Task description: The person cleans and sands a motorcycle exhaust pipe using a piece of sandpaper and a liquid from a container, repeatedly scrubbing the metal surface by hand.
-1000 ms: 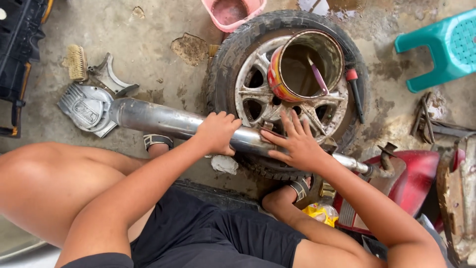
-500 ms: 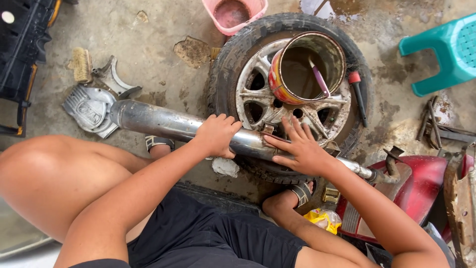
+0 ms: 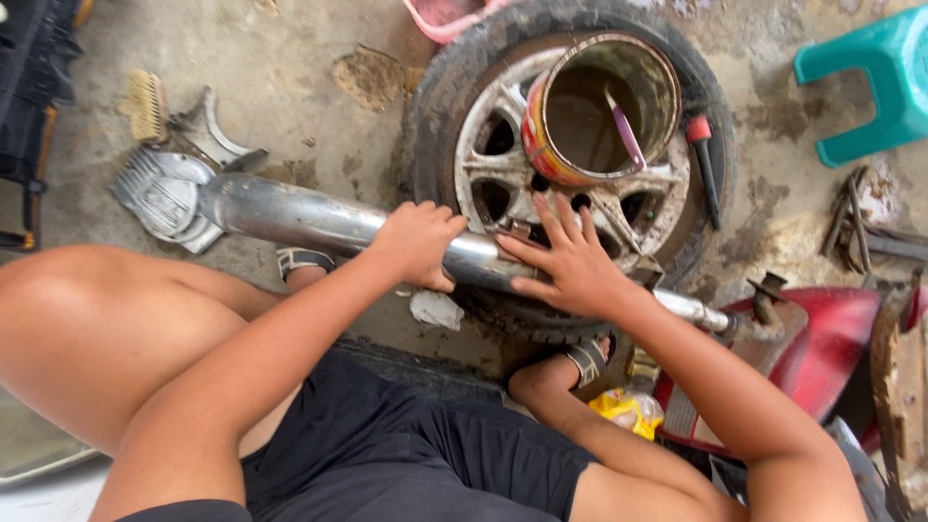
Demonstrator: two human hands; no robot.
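Note:
A long silver exhaust pipe [image 3: 290,215] lies across a small wheel with a black tyre [image 3: 454,97] and a grey spoked rim. My left hand [image 3: 418,244] wraps over the pipe near its middle. My right hand [image 3: 572,261] lies on the pipe just to the right, fingers spread over the rim. A rusty tin can [image 3: 599,106] stands on the wheel hub with a purple-handled tool [image 3: 623,130] inside it. The pipe's thin end [image 3: 691,311] runs towards a red part.
A red-handled screwdriver [image 3: 704,159] lies on the tyre. A scrub brush [image 3: 147,104] and a curved metal piece [image 3: 217,135] rest on the concrete at left. A teal stool [image 3: 870,77], a pink basin [image 3: 447,14], a red body panel [image 3: 822,338] and rusty scrap [image 3: 899,387] surround me.
The view has shifted slightly. My right hand has slid a little along the pipe with its fingers spread wider; the left hand keeps its hold.

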